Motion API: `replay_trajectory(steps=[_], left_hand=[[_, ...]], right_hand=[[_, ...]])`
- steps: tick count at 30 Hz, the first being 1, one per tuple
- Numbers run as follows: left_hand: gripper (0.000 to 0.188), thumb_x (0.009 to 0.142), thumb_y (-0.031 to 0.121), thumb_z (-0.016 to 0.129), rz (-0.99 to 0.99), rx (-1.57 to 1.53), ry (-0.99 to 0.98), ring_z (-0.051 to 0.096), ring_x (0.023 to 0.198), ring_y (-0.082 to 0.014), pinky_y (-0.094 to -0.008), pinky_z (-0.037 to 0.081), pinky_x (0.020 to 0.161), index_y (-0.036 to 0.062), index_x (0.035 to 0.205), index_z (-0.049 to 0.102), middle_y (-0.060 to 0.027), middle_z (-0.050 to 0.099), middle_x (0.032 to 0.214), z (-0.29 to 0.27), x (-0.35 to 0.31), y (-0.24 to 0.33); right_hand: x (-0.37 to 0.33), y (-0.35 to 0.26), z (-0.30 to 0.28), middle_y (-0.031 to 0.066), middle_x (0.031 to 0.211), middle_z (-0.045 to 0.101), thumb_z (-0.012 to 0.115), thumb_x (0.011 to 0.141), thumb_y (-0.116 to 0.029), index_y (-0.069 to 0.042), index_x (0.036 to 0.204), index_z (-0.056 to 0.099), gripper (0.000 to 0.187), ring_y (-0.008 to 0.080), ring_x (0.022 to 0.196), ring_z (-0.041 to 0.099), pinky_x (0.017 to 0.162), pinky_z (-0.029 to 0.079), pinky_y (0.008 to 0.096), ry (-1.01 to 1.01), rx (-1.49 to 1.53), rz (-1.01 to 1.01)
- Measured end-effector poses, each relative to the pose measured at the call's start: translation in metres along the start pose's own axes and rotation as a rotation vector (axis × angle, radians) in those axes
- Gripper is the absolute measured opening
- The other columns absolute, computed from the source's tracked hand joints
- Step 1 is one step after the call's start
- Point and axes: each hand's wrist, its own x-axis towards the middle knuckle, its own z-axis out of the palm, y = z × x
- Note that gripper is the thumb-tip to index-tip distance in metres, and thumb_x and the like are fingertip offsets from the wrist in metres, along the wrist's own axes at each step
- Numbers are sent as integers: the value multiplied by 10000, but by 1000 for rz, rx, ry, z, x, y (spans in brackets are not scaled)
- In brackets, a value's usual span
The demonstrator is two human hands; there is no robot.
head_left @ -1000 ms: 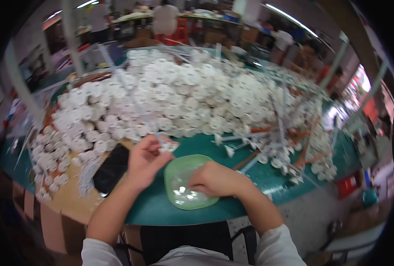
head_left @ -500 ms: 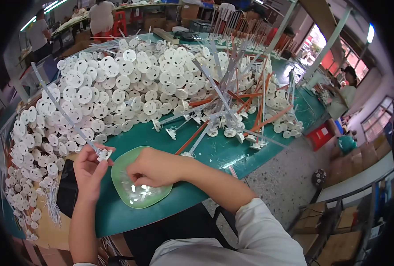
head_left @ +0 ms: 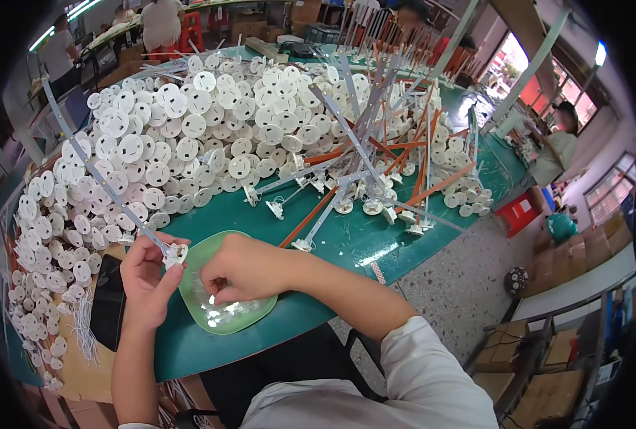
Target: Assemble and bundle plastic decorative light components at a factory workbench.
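Note:
My left hand (head_left: 148, 280) grips a small white round base (head_left: 176, 255) between thumb and fingers, left of the bowl. From that base a long thin LED strip (head_left: 96, 174) slants up and away to the left. Over a light green bowl (head_left: 191, 300) is my right hand (head_left: 243, 270), its fingers curled and dipping inside. Small clear, shiny pieces (head_left: 236, 313) lie in the bowl. Whether the right fingertips pinch one of them is too small to make out.
A large heap of white round discs (head_left: 189, 125) covers the far left of the green table (head_left: 239, 349). Strips with bases (head_left: 361, 154) stand in a tangle at the right. White wires (head_left: 83, 325) and a black item (head_left: 108, 307) lie at the left. Other people work farther off.
The white base in my left hand has tilted, showing more of its face. My right hand stays over the bowl, shifted only slightly.

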Motion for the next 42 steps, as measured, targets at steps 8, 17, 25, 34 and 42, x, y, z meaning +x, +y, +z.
replay_trajectory(steps=[8, 17, 25, 34, 42], left_hand=[[407, 782, 149, 719, 24, 15, 11, 604, 888, -162, -296, 467, 807, -2, 1106, 526, -146, 642, 1030, 2, -2, 1], [384, 773, 113, 709, 1, 29, 10, 605, 909, -158, -291, 454, 826, -4, 1092, 531, -135, 647, 1025, 0, -1, 1], [319, 790, 59, 724, 76, -3, -46, 598, 924, -124, -277, 467, 792, 20, 1055, 551, -73, 633, 1045, 5, 14, -10], [341, 782, 5, 704, 85, -26, -3, 604, 1029, -183, -331, 466, 902, 10, 1085, 548, -105, 620, 1071, -7, -5, 3], [437, 726, -26, 746, 331, -84, 100, 602, 1066, -261, -388, 450, 933, 43, 1073, 490, -179, 600, 1146, 7, -23, 32]], right_hand=[[0, -2, 1, 80, 679, 674, 739, 649, -88, -50, 754, 702, 118, 242, 622, 653, 608, 512, 341, 51, 88, 43], [5, -6, -2, 97, 702, 682, 700, 756, -52, -7, 836, 708, 92, 174, 624, 664, 591, 510, 279, 168, 166, 185], [2, 1, -15, 116, 863, 693, 642, 866, -22, 37, 1032, 619, 178, 141, 715, 670, 644, 548, 244, 551, 770, 322], [14, -5, 4, 121, 913, 682, 597, 878, 41, 29, 1036, 607, 158, 158, 783, 666, 691, 534, 253, 666, 616, 149], [-7, -43, 21, 113, 910, 681, 608, 874, 34, 56, 943, 624, 75, 162, 809, 673, 689, 517, 231, 863, 550, 77]])
